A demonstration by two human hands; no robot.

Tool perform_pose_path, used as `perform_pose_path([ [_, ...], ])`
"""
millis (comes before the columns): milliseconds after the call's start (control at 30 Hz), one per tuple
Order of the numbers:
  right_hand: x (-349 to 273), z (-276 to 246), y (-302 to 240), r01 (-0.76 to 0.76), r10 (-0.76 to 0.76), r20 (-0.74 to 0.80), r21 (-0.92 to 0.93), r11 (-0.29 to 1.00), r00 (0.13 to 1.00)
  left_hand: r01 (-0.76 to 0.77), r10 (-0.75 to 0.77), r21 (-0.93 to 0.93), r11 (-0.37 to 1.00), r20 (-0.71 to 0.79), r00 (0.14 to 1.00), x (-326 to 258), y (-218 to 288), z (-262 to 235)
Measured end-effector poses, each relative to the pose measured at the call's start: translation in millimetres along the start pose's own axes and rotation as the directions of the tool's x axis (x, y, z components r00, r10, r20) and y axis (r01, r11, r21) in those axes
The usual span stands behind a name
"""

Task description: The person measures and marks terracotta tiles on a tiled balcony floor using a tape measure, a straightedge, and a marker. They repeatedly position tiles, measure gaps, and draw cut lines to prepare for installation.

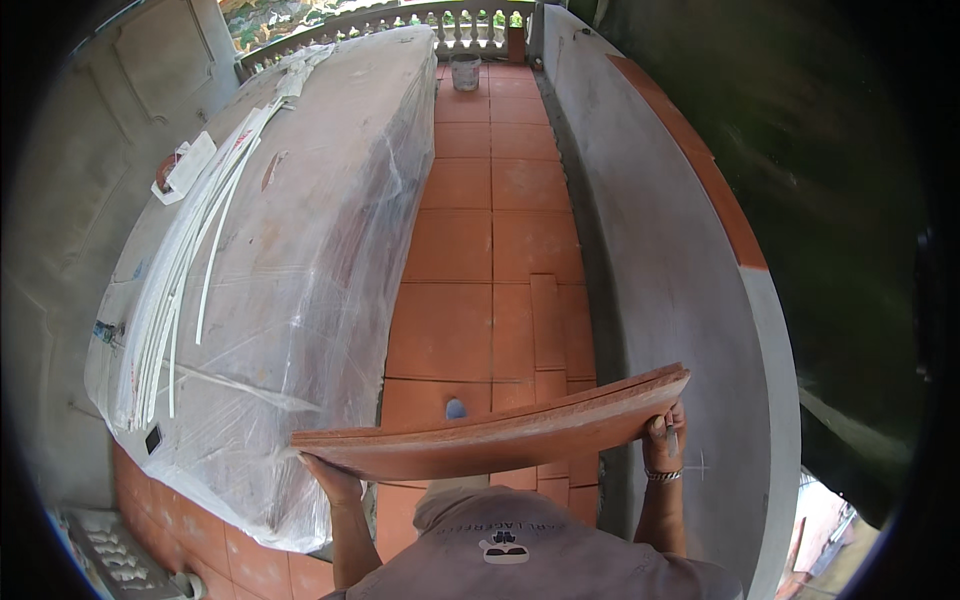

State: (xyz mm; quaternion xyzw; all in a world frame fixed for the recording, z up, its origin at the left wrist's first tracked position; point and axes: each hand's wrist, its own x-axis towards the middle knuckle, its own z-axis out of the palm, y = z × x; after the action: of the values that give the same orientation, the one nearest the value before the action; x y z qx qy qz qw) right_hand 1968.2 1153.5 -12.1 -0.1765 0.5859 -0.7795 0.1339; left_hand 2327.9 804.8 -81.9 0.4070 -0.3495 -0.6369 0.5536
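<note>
A long reddish-brown slab (490,440), which looks like two or more terracotta tiles stacked, spans the space in front of my body. My left hand (333,480) is closed around its left end from below. At the opposite, slightly higher end, my right hand (664,440) grips the tiles, with a bracelet on the wrist. Something small and grey shows by the right fingers, too small to name. Beneath the load lies a terracotta tile floor (445,330), where narrower tile strips (547,320) run along the right side.
To the left stands a large bulky form under clear plastic sheeting (340,260), topped by thin white strips (190,280) and a white float with a brown handle (184,168). A grey low wall (690,260) borders the right. A bucket (465,73) stands near the far balustrade (470,30).
</note>
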Motion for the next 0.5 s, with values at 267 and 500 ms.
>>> perform_pose_path([
  [267,167.5,114.0,8.6,0.023,-0.026,-0.045,-0.075,0.997,0.999,0.070,-0.071,0.008,0.998,0.113,0.991,197.0,-19.0,122.0],
  [500,299.8,155.8,44.0,-0.012,-0.006,-0.163,-0.108,0.994,0.987,0.142,-0.141,0.004,0.990,0.150,0.979,340.0,-55.7,254.2],
])
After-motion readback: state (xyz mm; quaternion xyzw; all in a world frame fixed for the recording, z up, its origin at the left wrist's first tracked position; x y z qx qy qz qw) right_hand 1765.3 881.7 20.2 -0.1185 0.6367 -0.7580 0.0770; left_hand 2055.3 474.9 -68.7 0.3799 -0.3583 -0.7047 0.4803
